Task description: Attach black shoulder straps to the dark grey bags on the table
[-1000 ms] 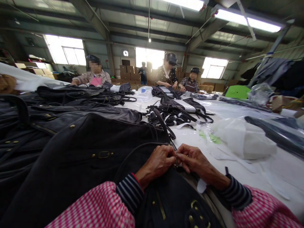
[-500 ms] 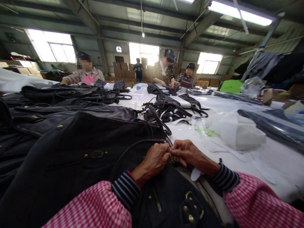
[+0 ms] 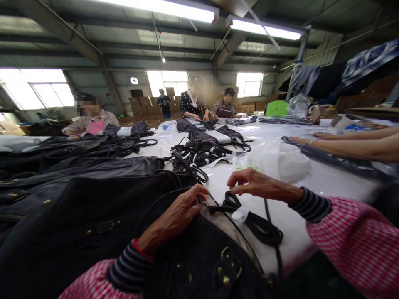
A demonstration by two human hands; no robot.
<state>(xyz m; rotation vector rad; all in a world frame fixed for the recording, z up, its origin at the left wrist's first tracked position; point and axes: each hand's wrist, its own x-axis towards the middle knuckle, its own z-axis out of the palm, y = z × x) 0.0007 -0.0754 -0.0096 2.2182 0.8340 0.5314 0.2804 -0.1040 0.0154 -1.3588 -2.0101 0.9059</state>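
Note:
A black leather bag [image 3: 199, 257] with gold studs lies in front of me on the white table [image 3: 311, 187]. My left hand [image 3: 177, 211] grips the bag's top edge by the opening, fingers pressed closed on it. My right hand [image 3: 258, 185] hovers just above the table to the right of the bag, fingers loosely curled and apart, holding nothing I can see. Below it lies a coiled black strap [image 3: 258, 226] with a white tag [image 3: 240, 214], running from the bag.
More black bags [image 3: 77, 166] are stacked on the left. A heap of black straps [image 3: 202, 151] and a white plastic bundle [image 3: 280, 160] lie mid-table. A co-worker's bare forearms [image 3: 343, 143] reach in from the right. Other people work at the far end.
My hands were pinched together at the bag's opening; now the right hand has lifted away to the right. The strap coil lies exposed. My view has swung right.

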